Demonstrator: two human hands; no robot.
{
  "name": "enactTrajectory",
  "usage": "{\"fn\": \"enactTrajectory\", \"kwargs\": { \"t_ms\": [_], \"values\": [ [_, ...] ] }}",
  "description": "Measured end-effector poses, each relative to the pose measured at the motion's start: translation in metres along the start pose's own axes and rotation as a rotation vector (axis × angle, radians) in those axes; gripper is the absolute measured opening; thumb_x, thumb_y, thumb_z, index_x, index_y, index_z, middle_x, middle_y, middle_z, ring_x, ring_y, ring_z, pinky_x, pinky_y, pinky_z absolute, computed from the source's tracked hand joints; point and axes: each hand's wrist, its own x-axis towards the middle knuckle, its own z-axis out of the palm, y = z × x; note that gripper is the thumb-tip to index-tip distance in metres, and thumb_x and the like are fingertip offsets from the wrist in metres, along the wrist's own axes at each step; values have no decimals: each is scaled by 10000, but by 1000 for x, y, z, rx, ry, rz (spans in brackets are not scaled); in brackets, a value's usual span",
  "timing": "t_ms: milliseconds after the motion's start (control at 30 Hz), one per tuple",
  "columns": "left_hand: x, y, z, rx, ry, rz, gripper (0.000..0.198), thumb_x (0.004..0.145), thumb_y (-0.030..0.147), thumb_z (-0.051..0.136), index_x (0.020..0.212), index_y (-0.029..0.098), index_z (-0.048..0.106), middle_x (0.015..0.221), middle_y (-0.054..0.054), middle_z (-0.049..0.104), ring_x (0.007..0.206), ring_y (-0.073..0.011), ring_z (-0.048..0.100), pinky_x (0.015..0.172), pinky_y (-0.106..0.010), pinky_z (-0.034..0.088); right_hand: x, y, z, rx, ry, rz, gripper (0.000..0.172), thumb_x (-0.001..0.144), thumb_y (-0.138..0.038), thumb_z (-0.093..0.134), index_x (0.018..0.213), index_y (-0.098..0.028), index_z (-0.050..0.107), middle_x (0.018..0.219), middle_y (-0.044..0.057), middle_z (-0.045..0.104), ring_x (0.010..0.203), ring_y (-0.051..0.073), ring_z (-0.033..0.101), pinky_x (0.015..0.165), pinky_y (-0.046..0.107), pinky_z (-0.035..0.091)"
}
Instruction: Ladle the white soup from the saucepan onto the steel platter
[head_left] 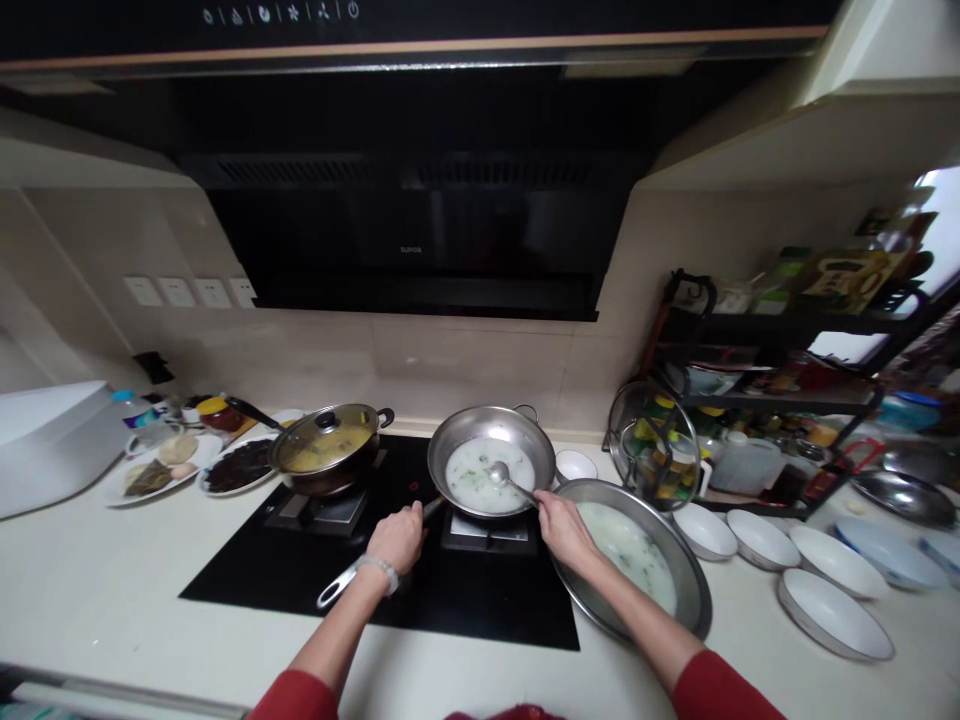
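Observation:
My left hand (397, 540) is wrapped round the handle of a steel wok (491, 420) on the right burner; the handle's end (337, 586) sticks out past my wrist. White soup with green bits (476, 472) lies in the wok. Closed on a metal ladle (500, 473), my right hand (562, 525) holds it over the wok, its bowl at the soup's surface. Below my right forearm stands a large steel basin (694, 585), holding similar whitish soup (630, 550). Between wok and basin sits a small white bowl (576, 465).
A lidded pan (330, 445) stands on the left burner, with plates of food (161, 470) beyond it. Several white bowls (836, 612) line the right counter. A glass lid (652, 440) leans by the black rack (765, 405). The range hood (420, 240) hangs overhead.

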Motion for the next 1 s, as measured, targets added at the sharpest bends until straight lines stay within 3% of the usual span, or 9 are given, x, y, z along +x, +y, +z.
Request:
{"fn": "enactTrajectory", "kwargs": {
  "t_ms": [200, 300, 500, 667, 1000],
  "values": [
    [0, -1, 0, -24, -11, -3, 357, 890, 278, 384, 1176, 94, 493, 1020, -169, 652, 900, -281, 661, 732, -372, 506, 6, 10, 9, 199, 61, 170, 377, 797, -185, 409, 1009, -136, 717, 911, 98, 738, 920, 220, 666, 852, 311, 473],
    [0, -1, 0, -26, -11, -6, 355, 895, 280, 371, 1175, 99, 493, 1026, -171, 647, 905, -280, 660, 740, -369, 504, 6, 15, 3, 224, 77, 187, 387, 789, -203, 402, 1000, -128, 718, 798, 79, 733, 849, 214, 672, 796, 310, 492],
    [0, -1, -1, -29, -19, -2, 368, 899, 280, 365, 1196, 99, 486, 1056, -192, 635, 933, -288, 652, 768, -381, 498, 3, 18, -5, 280, 116, 220, 404, 780, -220, 406, 1012, -83, 707, 753, 94, 717, 754, 216, 660, 774, 330, 483],
    [-1, 0, -2, -20, -20, -2, 343, 903, 275, 374, 1174, 102, 492, 1035, -185, 638, 922, -285, 656, 752, -369, 497, 4, 21, -6, 348, 108, 280, 400, 758, -216, 412, 984, -73, 709, 608, 57, 671, 612, 191, 629, 645, 294, 481],
    [0, 0, -1, -3, -20, -6, 349, 900, 277, 375, 1177, 98, 487, 1037, -177, 640, 915, -281, 657, 749, -365, 499, 0, 21, -10, 390, 126, 310, 381, 738, -210, 424, 954, -68, 704, 565, 34, 639, 563, 172, 602, 595, 272, 454]
  ]
}}
